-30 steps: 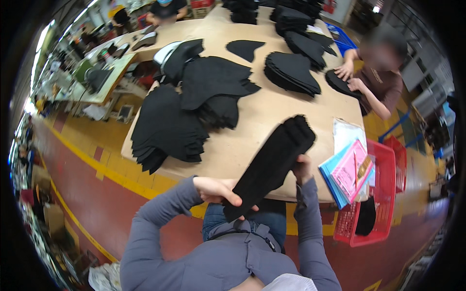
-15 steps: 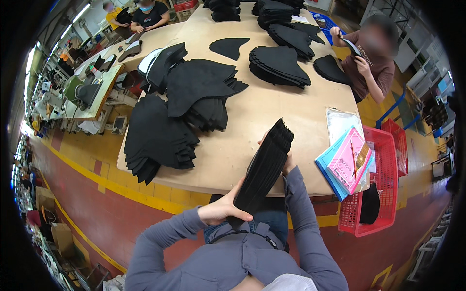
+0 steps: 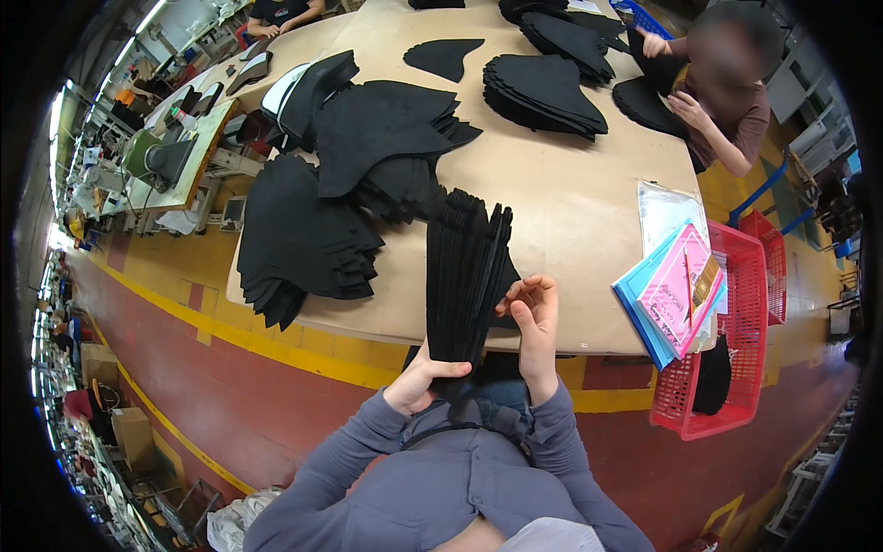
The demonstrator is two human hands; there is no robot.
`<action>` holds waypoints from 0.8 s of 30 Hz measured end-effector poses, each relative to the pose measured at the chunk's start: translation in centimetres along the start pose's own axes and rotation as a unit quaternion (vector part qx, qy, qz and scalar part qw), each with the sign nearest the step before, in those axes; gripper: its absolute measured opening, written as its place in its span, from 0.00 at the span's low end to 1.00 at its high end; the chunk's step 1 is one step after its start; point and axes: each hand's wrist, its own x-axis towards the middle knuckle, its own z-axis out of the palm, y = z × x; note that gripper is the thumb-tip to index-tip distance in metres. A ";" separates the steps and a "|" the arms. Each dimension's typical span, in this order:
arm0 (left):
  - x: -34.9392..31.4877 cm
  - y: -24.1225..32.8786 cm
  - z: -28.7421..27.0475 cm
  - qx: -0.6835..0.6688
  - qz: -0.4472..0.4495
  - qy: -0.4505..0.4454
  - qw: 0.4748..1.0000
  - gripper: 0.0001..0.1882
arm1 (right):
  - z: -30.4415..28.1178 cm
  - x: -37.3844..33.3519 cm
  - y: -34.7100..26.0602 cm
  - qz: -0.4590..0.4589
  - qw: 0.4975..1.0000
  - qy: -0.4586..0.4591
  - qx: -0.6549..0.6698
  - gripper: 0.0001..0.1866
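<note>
I hold a thick stack of black cut pieces (image 3: 452, 276) on edge, over the table's front edge. My left hand (image 3: 421, 375) grips its lower end, thumb across the near side and the other fingers hidden behind. At the stack's right side is my right hand (image 3: 535, 317), thumb raised and fingers loosely apart. Its fingertips come close to the outermost pieces; whether they touch is unclear. The pieces fan apart slightly at the top. Just beyond and to the left lie more piles of black pieces, a fanned one (image 3: 299, 235) and a wide one (image 3: 382, 129).
On the brown-covered table (image 3: 570, 248) are another black pile (image 3: 543, 92) and a single black piece (image 3: 444, 57). Pink and blue booklets (image 3: 676, 290) lie at the right edge by a red plastic basket (image 3: 750, 345). A co-worker (image 3: 731, 110) handles black pieces at the far right.
The stack has turned from leaning right to nearly upright and shifted left. My right hand has come from behind it to its right side, fingers loosened. The co-worker's hands have moved.
</note>
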 end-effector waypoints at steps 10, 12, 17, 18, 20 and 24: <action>-0.6 -0.4 0.9 0.018 0.040 -0.010 0.999 0.27 | 1.5 -0.6 -0.6 0.012 0.997 0.073 0.016 0.19; -0.6 -0.8 0.3 0.010 0.032 -0.010 0.999 0.26 | 1.6 -0.8 -0.5 0.011 0.997 0.082 0.010 0.17; -0.5 -1.5 -0.9 -0.015 0.011 -0.003 1.000 0.29 | 1.3 -0.3 -1.7 -0.008 0.979 0.029 -0.203 0.14; -0.4 -1.6 -1.3 -0.026 0.000 -0.008 1.000 0.32 | 1.7 -0.1 -2.7 -0.003 0.971 0.005 -0.238 0.15; -0.4 -1.6 -1.3 -0.031 -0.009 -0.012 0.999 0.36 | 2.2 -0.5 -2.9 0.014 0.966 0.024 -0.256 0.15; -0.3 -1.6 -0.8 -0.019 0.010 -0.016 1.000 0.39 | 1.4 -1.0 -1.6 0.039 0.966 0.030 -0.254 0.19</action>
